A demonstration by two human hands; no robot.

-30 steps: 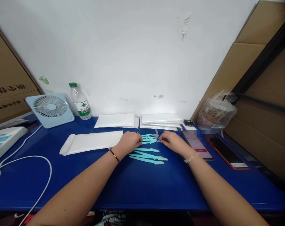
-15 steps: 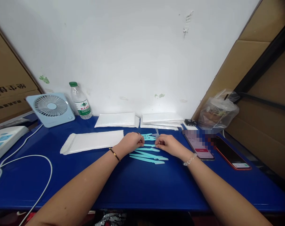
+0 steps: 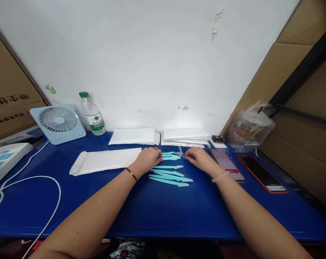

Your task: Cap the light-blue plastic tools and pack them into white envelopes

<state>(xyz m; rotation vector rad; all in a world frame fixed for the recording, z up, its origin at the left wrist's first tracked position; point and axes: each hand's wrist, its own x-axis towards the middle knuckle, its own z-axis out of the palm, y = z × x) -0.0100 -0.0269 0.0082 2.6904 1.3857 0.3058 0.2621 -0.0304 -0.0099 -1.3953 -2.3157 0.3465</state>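
Several slim teal plastic tools point(image 3: 169, 175) lie in a row on the blue table point(image 3: 157, 212), with a few more point(image 3: 170, 156) bunched just behind them. My left hand point(image 3: 148, 159), with rings and a dark bracelet, is curled on the left ends of the far bunch. To the right, my right hand point(image 3: 199, 159) pinches with its fingertips near small pale pieces point(image 3: 180, 153) by the bunch; what it holds is too small to name.
A long white padded envelope point(image 3: 106, 160) lies left of my hands, more white envelopes point(image 3: 184, 135) are stacked by the wall. A small fan point(image 3: 58, 122), a water bottle point(image 3: 92, 115), white cables point(image 3: 30, 187), two phones point(image 3: 266, 175) and a bagged cup point(image 3: 250, 127) stand around.
Both hands moved away from me, from the middle row to the far bunch of teal tools, and drew a little apart. One more teal tool now lies in the near row.
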